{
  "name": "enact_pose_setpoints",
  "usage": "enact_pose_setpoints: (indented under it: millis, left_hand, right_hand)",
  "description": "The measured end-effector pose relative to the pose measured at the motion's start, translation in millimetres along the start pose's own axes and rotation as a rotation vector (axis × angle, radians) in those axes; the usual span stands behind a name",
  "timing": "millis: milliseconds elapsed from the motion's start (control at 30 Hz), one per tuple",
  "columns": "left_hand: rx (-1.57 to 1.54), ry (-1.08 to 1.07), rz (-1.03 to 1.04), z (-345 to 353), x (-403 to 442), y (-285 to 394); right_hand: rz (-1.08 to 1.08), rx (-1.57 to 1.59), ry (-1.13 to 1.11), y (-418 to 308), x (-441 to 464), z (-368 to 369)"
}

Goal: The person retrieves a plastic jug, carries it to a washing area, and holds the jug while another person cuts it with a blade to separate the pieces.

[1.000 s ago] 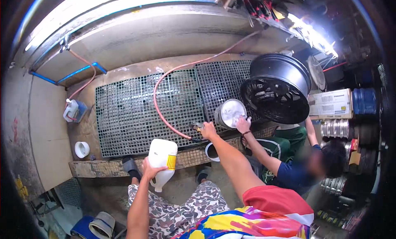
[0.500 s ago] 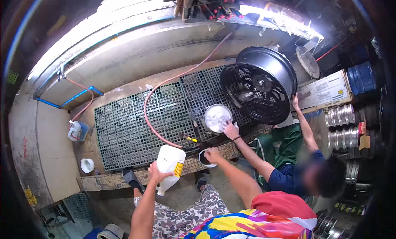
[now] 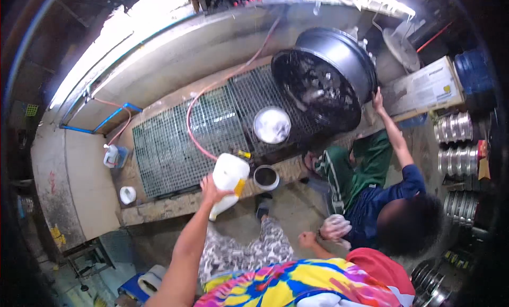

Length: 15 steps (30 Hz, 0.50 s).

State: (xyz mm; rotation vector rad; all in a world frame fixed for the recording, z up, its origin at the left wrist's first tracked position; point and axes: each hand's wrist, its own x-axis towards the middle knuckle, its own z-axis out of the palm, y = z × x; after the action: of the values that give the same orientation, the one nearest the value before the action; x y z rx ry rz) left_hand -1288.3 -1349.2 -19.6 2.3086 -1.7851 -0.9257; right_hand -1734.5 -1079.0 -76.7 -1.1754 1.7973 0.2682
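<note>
A white plastic jug [image 3: 231, 172] with a yellow label hangs tilted, neck down, in my left hand [image 3: 211, 191]. My right hand [image 3: 307, 239] is closed, low near my red sleeve, with nothing visible in it. Close beside it is a co-worker's foam-covered hand [image 3: 335, 228]. A round container with dark contents [image 3: 266, 178] sits on the ledge, right of the jug. Behind it stands a bucket of white foam [image 3: 272, 125]. A tool with a yellow part [image 3: 244, 154] lies at the grate's edge.
A large black wheel [image 3: 342, 58] leans at the back right, the co-worker's other hand [image 3: 377, 101] on its rim. A pink hose [image 3: 192, 119] crosses the green grates [image 3: 164, 148]. A small white cup [image 3: 127, 195] and another jug [image 3: 112, 157] are at left.
My right hand released the yellow tool, passed over the dark container, and drew back toward my body. The co-worker's foamy hand left the bucket. The view has shifted.
</note>
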Motion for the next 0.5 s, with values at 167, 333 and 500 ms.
enact_pose_setpoints:
  millis: [167, 333, 500]
  left_hand:
    - [0.157, 0.005, -0.253, -19, 25, -16]
    - [0.182, 0.010, -0.592, -37, 22, -47]
    - [0.234, -0.017, -0.679, -32, 32, -122]
  right_hand:
    - [0.061, 0.205, 0.098, 60, -23, 67]
    - [0.242, 0.290, 0.014, 7, -91, 78]
    - [0.323, 0.680, 0.074, 16, -112, 161]
